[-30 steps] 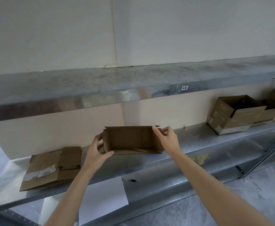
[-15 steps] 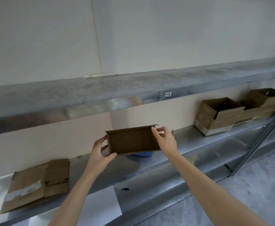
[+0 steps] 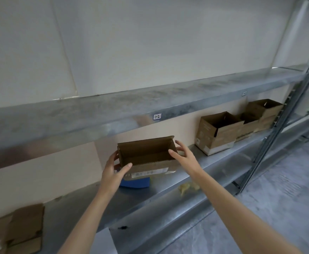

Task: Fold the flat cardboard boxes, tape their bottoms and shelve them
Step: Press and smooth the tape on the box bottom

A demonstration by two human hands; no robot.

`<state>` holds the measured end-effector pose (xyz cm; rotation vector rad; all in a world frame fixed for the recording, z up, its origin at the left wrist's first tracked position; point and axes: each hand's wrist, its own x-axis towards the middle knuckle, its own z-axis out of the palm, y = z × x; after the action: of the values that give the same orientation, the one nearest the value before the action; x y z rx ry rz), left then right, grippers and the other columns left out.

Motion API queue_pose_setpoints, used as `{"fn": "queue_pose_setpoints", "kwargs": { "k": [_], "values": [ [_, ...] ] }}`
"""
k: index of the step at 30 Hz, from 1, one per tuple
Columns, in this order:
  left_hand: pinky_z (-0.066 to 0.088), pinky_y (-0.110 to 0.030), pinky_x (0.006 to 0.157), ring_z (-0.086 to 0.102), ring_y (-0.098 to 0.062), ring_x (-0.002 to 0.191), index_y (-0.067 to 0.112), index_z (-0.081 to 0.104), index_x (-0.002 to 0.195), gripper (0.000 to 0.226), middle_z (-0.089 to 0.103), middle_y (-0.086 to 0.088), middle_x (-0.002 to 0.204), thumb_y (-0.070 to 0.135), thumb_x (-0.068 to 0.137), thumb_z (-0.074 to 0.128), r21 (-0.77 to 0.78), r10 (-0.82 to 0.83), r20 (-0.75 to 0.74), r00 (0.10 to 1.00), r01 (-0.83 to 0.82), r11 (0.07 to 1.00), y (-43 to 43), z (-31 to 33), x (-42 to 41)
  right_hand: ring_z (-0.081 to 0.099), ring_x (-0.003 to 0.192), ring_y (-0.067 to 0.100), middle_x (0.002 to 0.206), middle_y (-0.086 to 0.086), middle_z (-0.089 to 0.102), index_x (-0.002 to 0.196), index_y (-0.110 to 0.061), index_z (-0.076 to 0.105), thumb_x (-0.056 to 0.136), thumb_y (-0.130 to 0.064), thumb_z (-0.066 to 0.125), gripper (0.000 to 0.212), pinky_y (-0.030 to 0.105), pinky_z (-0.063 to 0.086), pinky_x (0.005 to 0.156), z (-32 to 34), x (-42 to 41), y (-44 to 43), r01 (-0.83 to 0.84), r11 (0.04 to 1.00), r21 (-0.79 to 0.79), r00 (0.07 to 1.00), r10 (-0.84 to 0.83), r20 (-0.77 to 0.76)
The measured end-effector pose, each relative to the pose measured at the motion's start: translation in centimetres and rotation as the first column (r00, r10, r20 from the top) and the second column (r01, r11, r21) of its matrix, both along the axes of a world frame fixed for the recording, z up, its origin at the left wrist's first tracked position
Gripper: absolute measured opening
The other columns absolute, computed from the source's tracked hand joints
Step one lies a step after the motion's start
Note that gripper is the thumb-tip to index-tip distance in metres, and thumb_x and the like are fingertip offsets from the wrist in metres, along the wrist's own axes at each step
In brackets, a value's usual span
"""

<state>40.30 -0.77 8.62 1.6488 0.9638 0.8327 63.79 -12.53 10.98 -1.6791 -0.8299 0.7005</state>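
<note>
An assembled brown cardboard box [image 3: 150, 167] with a white label on its front hangs just above the metal middle shelf [image 3: 168, 182], its open top tilted toward me. My left hand [image 3: 113, 173] grips the box's left end, thumb on the front wall and fingers behind. My right hand [image 3: 183, 156] pinches the right end wall, thumb inside and fingers outside. A blue object [image 3: 135, 182] lies on the shelf, partly hidden under the box.
Two open folded boxes [image 3: 217, 132] [image 3: 263, 110] stand at the shelf's right end with a lower box between them. Flat cardboard [image 3: 21, 230] lies at the far left. Yellowish scraps [image 3: 186, 186] sit near the shelf's front edge. An upper shelf [image 3: 113, 110] overhangs closely. An upright post [image 3: 285, 110] stands right.
The box has shifted right along the shelf in both hands, and its labelled front now shows. The blue object has come into view beneath it.
</note>
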Motion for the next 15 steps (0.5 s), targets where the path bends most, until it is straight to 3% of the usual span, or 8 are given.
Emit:
{"fn": "queue_pose_setpoints", "kwargs": {
  "k": [3,10,15],
  "values": [
    [0.045,-0.049,0.107,0.05,-0.023,0.128,0.04,0.038,0.138,0.062,0.047,0.004,0.143,0.037,0.087,0.073,0.003,-0.018,-0.026,0.999,0.019,1.0,0.4,-0.2,2.5,0.052,0.122,0.019,0.132,-0.001,0.052,0.145,-0.028,0.042,0.094,-0.035,0.064,0.056,0.027,0.042,0.096,0.0,2.6,-0.2,0.024,0.999,0.021,0.999,-0.023,-0.028],
    [0.038,-0.039,0.11,0.045,-0.019,0.132,0.026,0.036,0.148,0.072,0.044,0.002,0.147,0.036,0.087,0.073,0.016,0.01,-0.036,0.999,-0.009,1.0,-0.2,-1.1,9.8,0.052,0.113,0.012,0.129,-0.006,0.051,0.143,-0.025,0.045,0.097,-0.029,0.062,0.05,0.02,0.038,0.088,-0.5,9.3,0.1,0.012,0.999,0.038,1.0,-0.011,-0.016],
    [0.037,-0.039,0.112,0.045,-0.019,0.133,0.026,0.036,0.149,0.074,0.046,-0.001,0.148,0.038,0.086,0.074,-0.03,0.079,-0.037,0.996,-0.08,0.996,-1.0,-2.2,16.1,0.049,0.116,0.012,0.135,-0.001,0.051,0.145,-0.022,0.041,0.097,-0.031,0.061,0.053,0.026,0.039,0.095,-1.0,15.5,0.4,-0.024,1.0,-0.013,1.0,0.024,-0.003]
  ]
}}
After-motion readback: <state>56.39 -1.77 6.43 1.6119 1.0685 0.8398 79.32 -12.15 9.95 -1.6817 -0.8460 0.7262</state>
